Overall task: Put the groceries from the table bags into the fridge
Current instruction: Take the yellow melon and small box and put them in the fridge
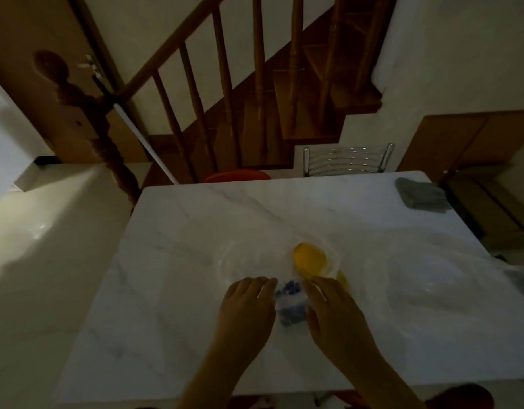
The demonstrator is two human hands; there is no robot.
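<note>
Head view: we are laying our left hand (247, 302) and right hand (333, 308) on a thin, crinkled clear plastic bag (255, 264) lying mid-table on the smooth white marble table (196, 225). Whether the fingers are pinching the film, we cannot tell. A rounded yellow fruit (309, 259) is sitting inside, beside blurred blue-and-white packaging (290, 304).
</note>
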